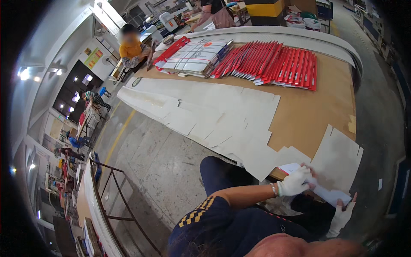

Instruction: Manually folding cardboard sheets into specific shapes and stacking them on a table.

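Note:
Both my hands wear white gloves with bare fingertips, at the near right corner of the table. My left hand (294,181) is closed around one end of a white folded paper piece (332,195). My right hand (341,217) holds the other end, its fingers partly behind the paper. Just beyond my left hand lies a white and red piece (289,168), partly covered by that hand. Grey-white cardboard sheets (336,156) lie on the table beside my hands.
A long fanned row of red and white folded pieces (274,64) lies at the far side of the brown tabletop (310,109). Left of it is a string-tied white stack (197,55). A person in yellow (130,49) sits at the far left. A metal-framed table (122,192) stands left.

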A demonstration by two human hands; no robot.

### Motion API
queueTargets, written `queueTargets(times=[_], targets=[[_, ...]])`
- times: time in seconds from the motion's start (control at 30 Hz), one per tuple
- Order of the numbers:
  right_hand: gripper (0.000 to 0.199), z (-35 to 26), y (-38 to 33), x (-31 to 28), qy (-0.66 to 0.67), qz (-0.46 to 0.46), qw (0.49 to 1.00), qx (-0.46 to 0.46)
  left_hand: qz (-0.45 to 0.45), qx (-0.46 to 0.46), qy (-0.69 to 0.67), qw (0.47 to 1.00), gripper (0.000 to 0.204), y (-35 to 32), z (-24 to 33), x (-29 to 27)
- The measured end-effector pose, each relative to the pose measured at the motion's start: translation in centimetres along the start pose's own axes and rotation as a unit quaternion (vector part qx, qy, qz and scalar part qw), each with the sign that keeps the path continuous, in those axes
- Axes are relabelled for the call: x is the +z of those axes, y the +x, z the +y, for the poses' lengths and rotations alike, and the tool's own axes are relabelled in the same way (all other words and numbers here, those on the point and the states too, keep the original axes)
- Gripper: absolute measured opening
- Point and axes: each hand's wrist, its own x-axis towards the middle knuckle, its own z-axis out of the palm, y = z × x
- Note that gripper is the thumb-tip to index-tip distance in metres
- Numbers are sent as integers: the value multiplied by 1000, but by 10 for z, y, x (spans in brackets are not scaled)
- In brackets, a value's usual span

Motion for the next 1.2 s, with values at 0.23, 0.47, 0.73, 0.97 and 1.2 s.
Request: queueTargets(times=[0.23, 0.47, 0.73, 0.97, 1.2], targets=[[62, 66, -26, 9, 119, 221, 943, 218, 127, 17, 333, 934, 43, 21, -20, 35], [49, 18, -88, 87, 462, -105, 818, 328, -103, 45, 282, 953, 92, 30, 39, 48], [24, 10, -17, 49, 88, 96, 990, 52, -65, 59, 299, 950, 102, 7, 27, 19], [48, -16, 47, 50, -275, -97, 903, -316, -30, 93, 336, 937, 79, -13, 11, 11], [44, 7, 52, 35, -295, -139, 908, -264, 13, 62, 277, 959, 43, -92, -25, -71]])
